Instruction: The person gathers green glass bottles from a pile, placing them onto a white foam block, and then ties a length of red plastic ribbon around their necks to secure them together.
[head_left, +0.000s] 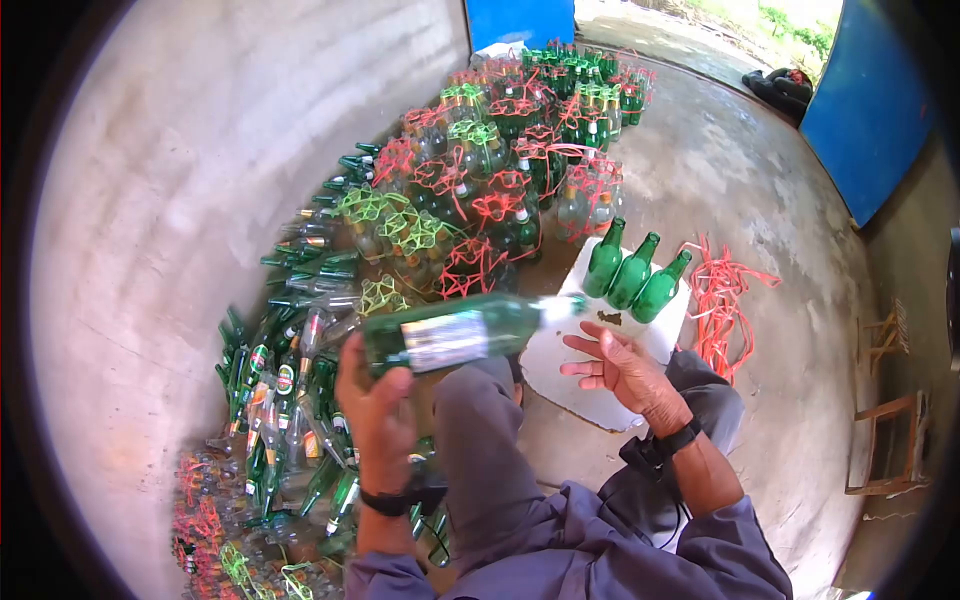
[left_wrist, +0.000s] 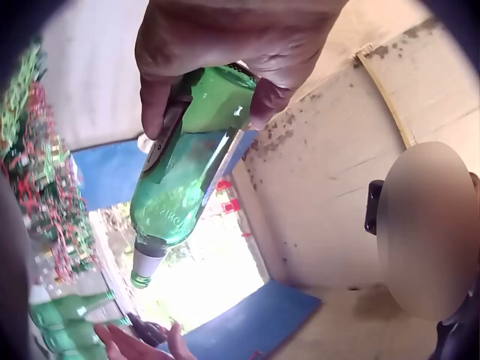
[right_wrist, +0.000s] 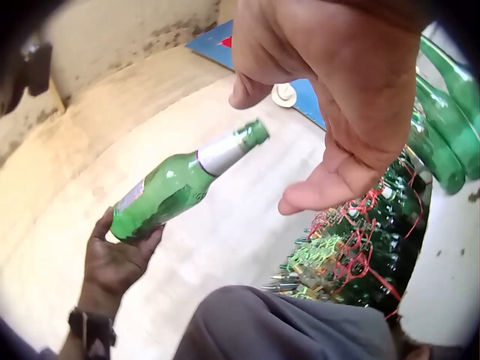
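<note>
A green glass bottle [head_left: 455, 335] with a white label and pale neck wrap lies nearly level in the head view, neck to the right. My left hand [head_left: 380, 410] grips it around its base end; in the left wrist view the fingers and thumb of that hand [left_wrist: 240, 45] hold the bottle [left_wrist: 184, 165] at its base, neck down. My right hand [head_left: 630, 375] is beside the bottle's neck, fingers extended and spread, holding nothing. The right wrist view has this hand [right_wrist: 337, 97] apart from the bottle's mouth [right_wrist: 256, 133].
Three green bottles [head_left: 633, 275] rest on a white board [head_left: 560, 365] before me. Red straps [head_left: 718, 310] lie on the floor right of it. Tied bottle bundles [head_left: 480, 200] stand beyond, and loose bottles [head_left: 290, 380] are heaped along the left wall. A wooden frame [head_left: 885, 450] is far right.
</note>
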